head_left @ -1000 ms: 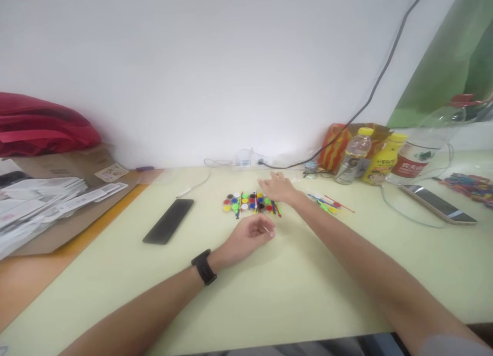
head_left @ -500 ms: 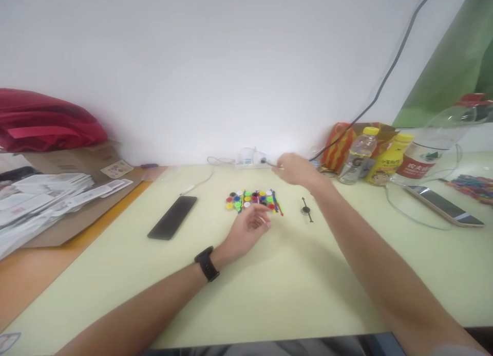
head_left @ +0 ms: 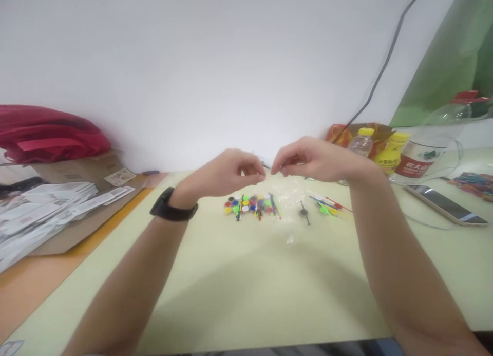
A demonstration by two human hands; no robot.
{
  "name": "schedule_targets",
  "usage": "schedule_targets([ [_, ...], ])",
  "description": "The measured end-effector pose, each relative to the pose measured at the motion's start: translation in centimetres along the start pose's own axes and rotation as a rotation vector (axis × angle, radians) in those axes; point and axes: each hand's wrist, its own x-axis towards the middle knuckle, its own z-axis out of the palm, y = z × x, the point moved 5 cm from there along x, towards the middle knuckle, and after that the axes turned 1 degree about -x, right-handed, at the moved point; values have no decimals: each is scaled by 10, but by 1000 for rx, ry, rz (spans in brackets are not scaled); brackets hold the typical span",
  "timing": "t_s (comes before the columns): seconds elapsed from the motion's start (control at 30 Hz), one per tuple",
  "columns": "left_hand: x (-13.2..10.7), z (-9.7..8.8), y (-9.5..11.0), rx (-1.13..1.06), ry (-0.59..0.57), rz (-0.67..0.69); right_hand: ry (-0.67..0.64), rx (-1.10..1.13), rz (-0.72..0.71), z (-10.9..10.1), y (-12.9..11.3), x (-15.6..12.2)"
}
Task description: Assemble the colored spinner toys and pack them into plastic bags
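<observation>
My left hand [head_left: 227,173] and my right hand [head_left: 311,158] are raised above the table, fingertips facing and a small gap apart. A clear, crinkled plastic bag [head_left: 289,199] hangs beneath my right fingers, which are pinched at its top. The left thumb and fingers are pinched too; what lies between them is too faint to make out. Below, small round coloured pieces [head_left: 245,209] lie in rows with thin coloured sticks [head_left: 275,206] among them. A dark piece with two thin arms [head_left: 304,212] sits to their right. Farther right is a loose group of coloured plastic parts [head_left: 327,207].
At right stand a yellow bottle [head_left: 390,153], a clear bottle [head_left: 361,143] and a large jug [head_left: 418,155], near a phone [head_left: 447,204] and a colourful pile [head_left: 472,185]. White packets [head_left: 65,199] and a red cloth bag [head_left: 50,132] fill the left side.
My left hand has risen and moved forward from beside the coloured pieces. My right hand now faces it, with the clear bag below. The coloured parts at right have come into view.
</observation>
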Motion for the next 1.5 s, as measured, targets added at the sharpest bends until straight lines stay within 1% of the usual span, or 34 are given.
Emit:
schedule_targets([
  [0.03, 3, -5, 1, 28, 17, -2, -5, 5, 9, 0, 1, 0],
  [0.1, 5, -10, -2, 82, 48, -1, -19, 11, 34, 2, 5, -1],
  [0.23, 4, -8, -15, 105, 16, 16, -32, -17, 68, 7, 9, -3],
  [0.3, 2, -10, -19, 63, 46, 5, 47, -79, 56, 9, 6, 0],
  [0.37, 1, -12, -21, 12, 59, -17, 182, -156, 26, 10, -1, 3],
  [0.47, -1, -11, -23, -32, 40, -24, 363, -211, -45, 14, -19, 9],
  [0.53, -2, -11, -23, -45, 55, -10, 437, -203, -104, 17, -31, 11],
  [0.57, -3, -12, -24, -52, 68, -3, 438, -192, -128, 20, -36, 12],
  [0.6, -3, -12, -24, -59, 83, 2, 412, -180, -142, 23, -39, 13],
  [0.7, -4, -12, -24, -75, 100, 0, 236, -154, -141, 35, -40, 17],
  [0.73, -3, -11, -24, -81, 98, 1, 205, -161, -128, 37, -37, 17],
  [0.83, -3, -10, -21, -103, 91, 16, 166, -188, -62, 39, -28, 18],
  [0.93, -2, -8, -19, -101, 93, 34, 95, -145, -13, 42, -20, 20],
  [1.13, -1, -7, -16, -49, 128, 32, -24, -68, -19, 50, -13, 24],
  [1.23, -1, -9, -20, -16, 112, -20, -24, 0, 2, 48, -7, 24],
  [1.37, -3, -11, -32, 95, -42, -99, 52, 87, 92, 39, 9, 22],
  [1.43, -4, -13, -36, 129, -102, -93, 75, 144, 133, 35, 17, 21],
  [1.5, -5, -15, -40, 138, -129, -79, 107, 203, 171, 32, 24, 20],
])
